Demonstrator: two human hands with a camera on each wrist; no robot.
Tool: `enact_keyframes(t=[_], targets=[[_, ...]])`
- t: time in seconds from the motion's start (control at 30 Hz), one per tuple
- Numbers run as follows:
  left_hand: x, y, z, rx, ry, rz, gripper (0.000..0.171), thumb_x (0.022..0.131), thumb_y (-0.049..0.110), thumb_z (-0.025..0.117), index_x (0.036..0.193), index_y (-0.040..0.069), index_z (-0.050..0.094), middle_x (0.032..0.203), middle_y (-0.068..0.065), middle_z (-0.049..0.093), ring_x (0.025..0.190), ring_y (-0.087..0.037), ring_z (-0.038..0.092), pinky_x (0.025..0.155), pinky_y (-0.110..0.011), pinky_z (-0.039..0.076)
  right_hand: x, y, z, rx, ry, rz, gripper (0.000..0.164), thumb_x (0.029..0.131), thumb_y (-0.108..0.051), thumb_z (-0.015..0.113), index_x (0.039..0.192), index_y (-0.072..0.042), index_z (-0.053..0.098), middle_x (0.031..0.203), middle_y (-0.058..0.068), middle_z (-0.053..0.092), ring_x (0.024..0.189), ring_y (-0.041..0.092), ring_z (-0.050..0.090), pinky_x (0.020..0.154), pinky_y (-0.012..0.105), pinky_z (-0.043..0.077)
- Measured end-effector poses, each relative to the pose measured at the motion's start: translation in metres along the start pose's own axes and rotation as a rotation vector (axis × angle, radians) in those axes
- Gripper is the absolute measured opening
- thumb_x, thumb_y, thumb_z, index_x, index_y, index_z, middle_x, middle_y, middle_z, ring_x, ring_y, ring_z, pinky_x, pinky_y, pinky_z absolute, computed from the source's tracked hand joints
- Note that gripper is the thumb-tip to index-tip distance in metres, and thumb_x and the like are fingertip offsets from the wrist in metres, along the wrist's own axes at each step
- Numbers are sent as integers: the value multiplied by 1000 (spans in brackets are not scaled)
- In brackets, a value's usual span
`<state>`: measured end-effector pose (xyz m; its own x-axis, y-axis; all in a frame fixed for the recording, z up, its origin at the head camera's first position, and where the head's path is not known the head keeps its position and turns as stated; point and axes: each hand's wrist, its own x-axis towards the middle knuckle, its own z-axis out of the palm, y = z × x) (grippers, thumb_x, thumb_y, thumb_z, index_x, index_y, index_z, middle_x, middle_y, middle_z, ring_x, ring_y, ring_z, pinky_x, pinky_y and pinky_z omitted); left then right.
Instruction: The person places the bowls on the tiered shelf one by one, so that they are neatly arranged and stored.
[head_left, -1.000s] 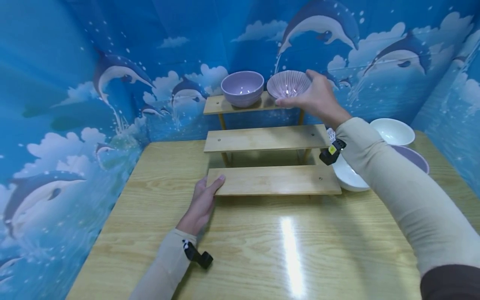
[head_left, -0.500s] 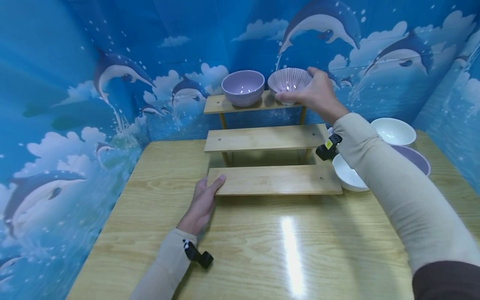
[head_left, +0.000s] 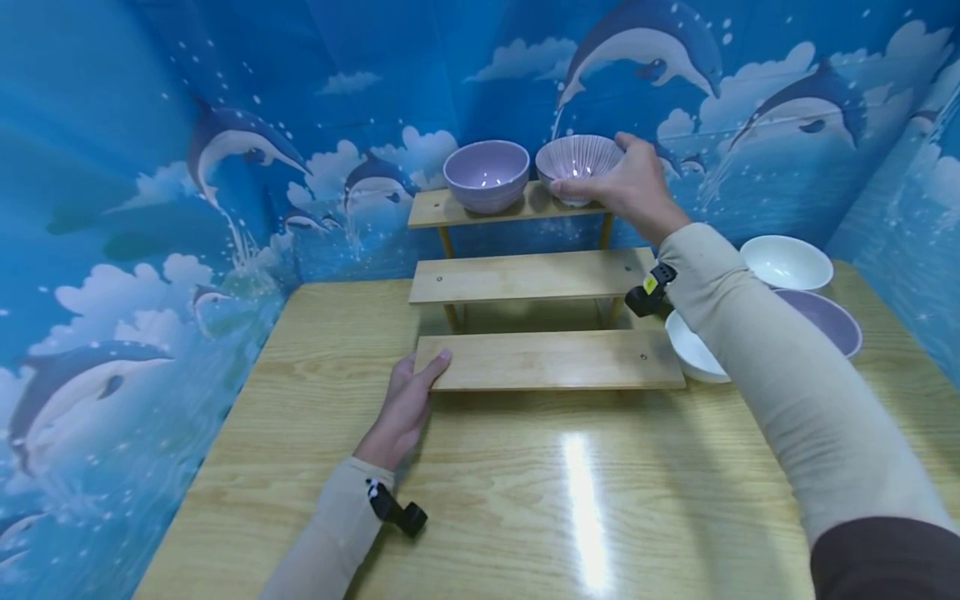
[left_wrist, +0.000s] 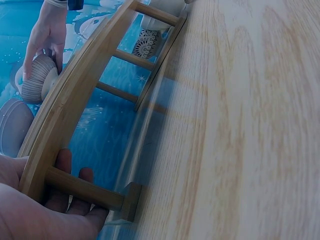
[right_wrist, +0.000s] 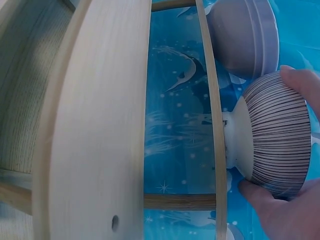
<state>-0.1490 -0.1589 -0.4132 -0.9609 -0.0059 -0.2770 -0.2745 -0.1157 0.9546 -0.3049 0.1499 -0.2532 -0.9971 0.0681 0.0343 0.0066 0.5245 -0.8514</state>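
My right hand (head_left: 633, 185) holds a striped bowl (head_left: 577, 158) by its right side, thumb in front and fingers behind. In the right wrist view the foot of the striped bowl (right_wrist: 280, 135) is right at the top board of a three-tier wooden shelf (head_left: 532, 277). To its left on that board stands a plain purple bowl (head_left: 486, 177). Down at the lowest board, my left hand (head_left: 403, 408) grips the left end, thumb on top. The left wrist view shows the fingers of the left hand (left_wrist: 75, 200) curled under the board around its wooden leg.
Right of the shelf, partly behind my right sleeve, are a white bowl (head_left: 786, 262), a purple bowl (head_left: 821, 321) and another white bowl (head_left: 693, 350). A patterned item (left_wrist: 146, 44) shows beyond the shelf. A dolphin-print backdrop (head_left: 360, 100) rises behind the wooden table (head_left: 480, 500).
The striped bowl has tipped from leaning forward to nearly level and settled at the top board. My right wrist has shifted slightly left; my left hand has stayed put.
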Motion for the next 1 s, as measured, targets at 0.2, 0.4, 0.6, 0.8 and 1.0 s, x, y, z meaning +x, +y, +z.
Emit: enact_keyframes(t=[0.2, 0.4, 0.6, 0.8, 1.0], targets=[[0, -1, -1, 11, -10, -5, 60, 99, 34, 67, 147, 8, 44, 142, -8, 50, 135, -23, 45, 117, -38, 33, 2, 2, 1, 15, 4, -11, 127, 72, -61, 84, 164, -17, 7, 166, 7, 21, 147, 25, 30, 120, 42, 31], [0, 0, -1, 21, -9, -6, 60, 99, 35, 67, 147, 8, 44, 142, -7, 50, 136, -23, 45, 118, -38, 32, 2, 2, 1, 29, -6, 2, 128, 72, -61, 84, 164, -19, 6, 167, 5, 18, 148, 25, 28, 120, 43, 31], [-1, 1, 1, 25, 8, -12, 61, 98, 34, 67, 148, 8, 44, 143, -8, 49, 136, -24, 45, 118, -38, 32, -1, 0, 0, 40, -18, 4, 129, 72, -62, 84, 164, -19, 4, 168, 4, 16, 149, 24, 27, 120, 42, 31], [-1, 1, 2, 14, 9, -10, 58, 98, 32, 68, 145, 6, 45, 141, -10, 50, 135, -25, 46, 117, -38, 33, -6, 0, -4, 46, -16, -46, 123, 77, -57, 82, 164, -15, 6, 167, 7, 18, 148, 26, 30, 119, 42, 32], [0, 0, 1, 23, 12, -15, 63, 98, 34, 68, 148, 7, 42, 145, -9, 48, 139, -25, 43, 119, -39, 32, -15, -1, -12, 48, -17, -96, 119, 81, -52, 81, 163, -13, 5, 169, 6, 13, 152, 25, 21, 122, 42, 27]])
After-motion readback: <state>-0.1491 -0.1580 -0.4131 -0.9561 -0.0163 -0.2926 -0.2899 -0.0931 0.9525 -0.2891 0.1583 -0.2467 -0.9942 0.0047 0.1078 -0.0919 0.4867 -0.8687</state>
